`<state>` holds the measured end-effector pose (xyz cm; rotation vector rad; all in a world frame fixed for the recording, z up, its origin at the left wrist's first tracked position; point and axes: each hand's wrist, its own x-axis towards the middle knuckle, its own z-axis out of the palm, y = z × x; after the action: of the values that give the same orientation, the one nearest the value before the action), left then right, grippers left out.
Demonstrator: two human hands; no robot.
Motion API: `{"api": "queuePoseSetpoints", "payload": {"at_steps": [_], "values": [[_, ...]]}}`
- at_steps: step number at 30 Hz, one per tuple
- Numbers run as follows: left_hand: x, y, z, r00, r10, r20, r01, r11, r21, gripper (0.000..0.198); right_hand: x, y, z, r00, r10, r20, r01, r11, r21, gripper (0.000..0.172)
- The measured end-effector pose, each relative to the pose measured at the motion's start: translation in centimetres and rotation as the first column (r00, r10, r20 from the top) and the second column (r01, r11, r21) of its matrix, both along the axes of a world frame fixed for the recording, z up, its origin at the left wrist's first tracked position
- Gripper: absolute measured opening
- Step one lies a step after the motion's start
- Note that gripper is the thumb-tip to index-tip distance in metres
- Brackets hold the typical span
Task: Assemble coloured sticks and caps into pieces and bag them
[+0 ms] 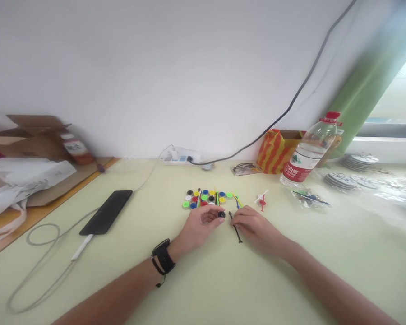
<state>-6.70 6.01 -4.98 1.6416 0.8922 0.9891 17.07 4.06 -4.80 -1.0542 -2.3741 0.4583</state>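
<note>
Small black disc (221, 215), probably a wheel, pinched in left hand (199, 225); thin black stick (236, 230) pinched in right hand (253, 225). Best to keep stick tip square to disc centre.

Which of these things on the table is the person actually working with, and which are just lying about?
In use: left hand pinching a small black disc; right hand holding a black stick by one end; coloured discs and sticks just beyond the fingers.
Lying about: phone on its cable, water bottle, power strip, glasses, striped bag.
</note>
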Motion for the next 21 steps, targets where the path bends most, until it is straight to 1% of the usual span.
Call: {"api": "queuePoseSetpoints", "payload": {"at_steps": [3,7,11,16,21], "values": [[0.1,0.1,0.1,1.000,0.010,0.022,-0.010,1.000,-0.012,0.027,0.0,-0.1,0.1,1.000,0.021,-0.011,-0.021,1.000,0.019,0.024],[0.1,0.2,0.2,0.999,0.024,0.036,-0.024,0.999,-0.024,0.028,-0.1,-0.4,0.4,0.996,0.039,-0.077,-0.035,0.998,0.058,0.019],[-0.1,0.4,-0.1,0.999,0.019,0.042,-0.018,0.999,-0.040,0.027,-0.2,-0.5,0.8,0.993,0.018,-0.119,-0.012,0.999,0.046,0.017],[-0.2,0.4,-0.3,0.998,-0.018,0.061,0.022,0.998,-0.065,0.026,-0.1,-0.6,1.1,0.997,0.015,-0.078,-0.015,1.000,0.009,0.021],[0.0,0.3,0.0,0.998,-0.004,0.067,0.008,0.998,-0.064,0.025,0.6,-0.2,0.7,1.000,-0.021,-0.016,0.021,0.999,0.047,0.026]]}}
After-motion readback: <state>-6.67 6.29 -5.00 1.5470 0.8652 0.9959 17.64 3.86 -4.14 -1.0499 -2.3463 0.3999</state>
